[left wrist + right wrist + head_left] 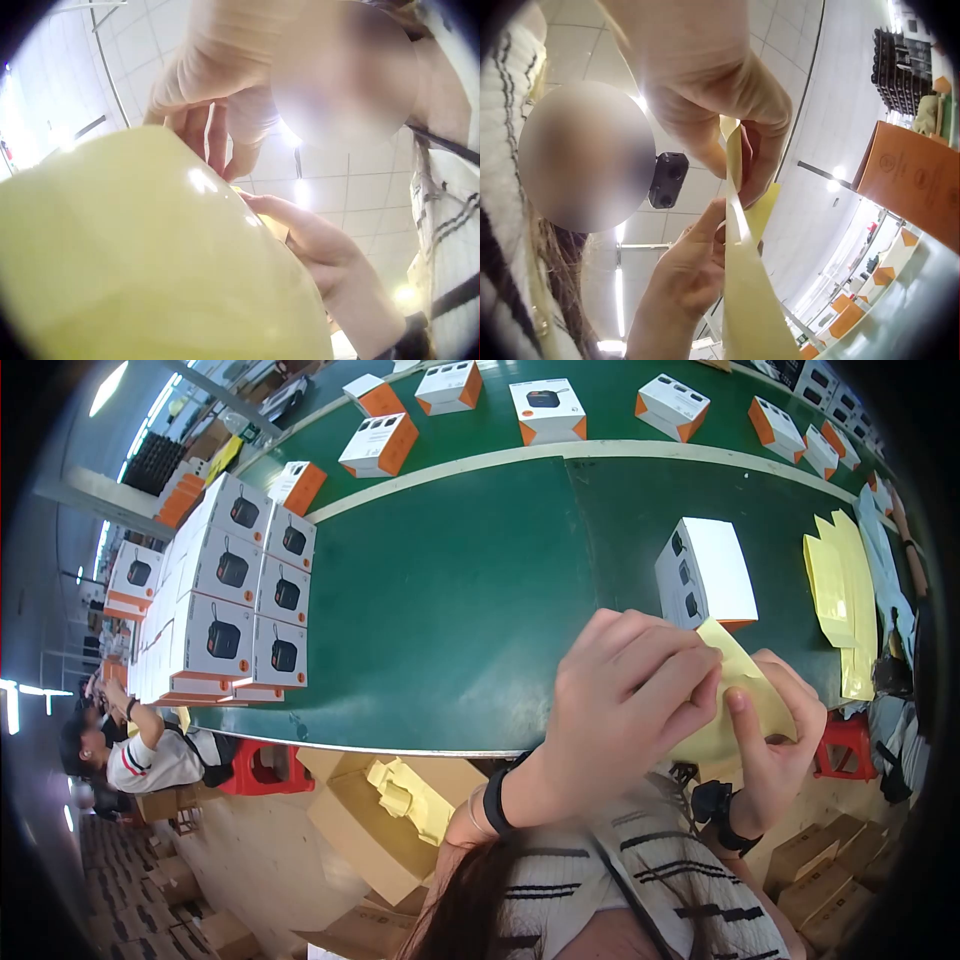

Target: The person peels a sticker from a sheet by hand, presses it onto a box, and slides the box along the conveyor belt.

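A glossy yellow sheet (735,705) is held up between both hands, slightly curved, in front of the chest. My left hand (635,695) pinches its upper left corner, fingers curled in. My right hand (785,730) grips the sheet's right side, thumb in front and fingers behind. The sheet (142,247) fills much of the left wrist view, and the right wrist view catches it nearly edge-on, with the right hand (712,82) above and the left hand (682,274) below. Just beyond the hands, a white and orange product box (725,570) stands on the green table (450,600).
Stacked white speaker boxes (220,565) stand at the table's left. Several more boxes (548,410) are spread along the green surface behind a pale rail. Yellow sheets (840,590) lie at the right edge. Below are an open carton (370,850) and a red stool (265,768). Another person (150,755) works at far left.
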Demonstrator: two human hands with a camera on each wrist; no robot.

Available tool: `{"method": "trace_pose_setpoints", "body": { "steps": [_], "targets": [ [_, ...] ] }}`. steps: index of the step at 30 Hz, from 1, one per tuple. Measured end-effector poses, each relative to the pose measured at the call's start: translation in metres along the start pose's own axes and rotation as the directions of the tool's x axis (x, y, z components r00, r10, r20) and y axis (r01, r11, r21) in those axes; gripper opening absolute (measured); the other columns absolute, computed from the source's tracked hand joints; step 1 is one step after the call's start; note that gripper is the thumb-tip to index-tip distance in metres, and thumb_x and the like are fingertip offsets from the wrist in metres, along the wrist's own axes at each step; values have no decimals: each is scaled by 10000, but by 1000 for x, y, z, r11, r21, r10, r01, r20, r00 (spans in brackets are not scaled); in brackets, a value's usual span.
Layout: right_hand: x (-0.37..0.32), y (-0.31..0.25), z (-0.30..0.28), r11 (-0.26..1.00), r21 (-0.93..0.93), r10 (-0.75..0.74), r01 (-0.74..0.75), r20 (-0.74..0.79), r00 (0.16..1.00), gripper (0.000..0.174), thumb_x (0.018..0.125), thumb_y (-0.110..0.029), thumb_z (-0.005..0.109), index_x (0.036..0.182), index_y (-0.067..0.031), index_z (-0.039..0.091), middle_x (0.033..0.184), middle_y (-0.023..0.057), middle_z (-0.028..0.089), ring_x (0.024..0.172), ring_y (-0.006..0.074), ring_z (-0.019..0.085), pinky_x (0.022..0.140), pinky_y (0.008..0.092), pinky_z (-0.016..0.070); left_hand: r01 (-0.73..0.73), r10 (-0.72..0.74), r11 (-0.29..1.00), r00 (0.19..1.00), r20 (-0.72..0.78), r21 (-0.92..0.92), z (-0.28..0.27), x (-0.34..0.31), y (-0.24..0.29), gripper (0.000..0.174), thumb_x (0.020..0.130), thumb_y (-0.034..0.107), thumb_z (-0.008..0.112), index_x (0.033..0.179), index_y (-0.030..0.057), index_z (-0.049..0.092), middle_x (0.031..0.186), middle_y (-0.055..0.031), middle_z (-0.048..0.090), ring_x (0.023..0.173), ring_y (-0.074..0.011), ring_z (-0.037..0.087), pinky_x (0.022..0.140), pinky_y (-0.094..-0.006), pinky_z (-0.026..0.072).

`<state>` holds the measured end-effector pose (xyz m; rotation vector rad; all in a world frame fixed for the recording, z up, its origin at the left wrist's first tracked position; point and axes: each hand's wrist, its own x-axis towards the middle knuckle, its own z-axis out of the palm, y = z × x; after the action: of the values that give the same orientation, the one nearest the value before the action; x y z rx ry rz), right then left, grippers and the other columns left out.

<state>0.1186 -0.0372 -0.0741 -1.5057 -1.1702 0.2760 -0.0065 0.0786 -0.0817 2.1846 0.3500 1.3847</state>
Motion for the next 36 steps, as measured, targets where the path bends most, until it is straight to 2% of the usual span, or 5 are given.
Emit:
{"method": "trace_pose_setpoints", "body": {
  "steps": [9, 15, 21, 30, 36],
  "targets": [
    [3, 59, 2, 998, -62, 21, -19, 33, 999, 135, 736, 31, 672, 867, 48, 699, 1522, 186, 326, 1146, 248, 568, 861, 322, 462, 115, -92, 981, 985, -143, 158, -8, 28, -25, 188, 716, -82, 726, 873, 20, 718, 813, -81, 704, 618, -107, 605, 508, -221, 431],
    [28, 70, 26, 965, -261, -35, 14, -76, 997, 155, 674, 62, 690, 826, 33, 693, 1461, 169, 407, 1188, 305, 561, 879, 349, 503, 494, -491, 859, 869, 56, -135, -8, 25, -42, 85, 890, -1, 673, 954, -47, 706, 899, -82, 712, 617, -104, 661, 530, -204, 480],
    [81, 113, -34, 968, -9, -216, 250, 473, 854, 142, 641, 45, 657, 775, 24, 699, 1343, 155, 486, 1228, 307, 535, 940, 372, 500, 504, -503, 846, 863, 51, -176, 2, 21, -50, 104, 889, 1, 674, 974, -53, 700, 889, -78, 709, 664, -121, 667, 599, -237, 508],
    [141, 148, -46, 953, 265, -295, 147, 704, 646, 165, 554, 44, 690, 684, -32, 758, 1274, 133, 555, 1232, 277, 529, 831, 303, 486, -473, 452, 567, 863, 226, 674, 35, 31, -60, 173, 728, 15, 654, 889, -39, 688, 872, -110, 641, 760, -223, 677, 585, -268, 511],
    [135, 136, -43, 942, 297, -330, 157, 726, 603, 199, 562, 56, 700, 731, -27, 763, 1286, 139, 528, 1207, 279, 532, 891, 336, 493, -586, 522, 489, 790, 321, 646, 57, 33, -80, 150, 765, 30, 602, 862, -39, 692, 862, -116, 662, 787, -220, 679, 623, -287, 535]
  ]
}}
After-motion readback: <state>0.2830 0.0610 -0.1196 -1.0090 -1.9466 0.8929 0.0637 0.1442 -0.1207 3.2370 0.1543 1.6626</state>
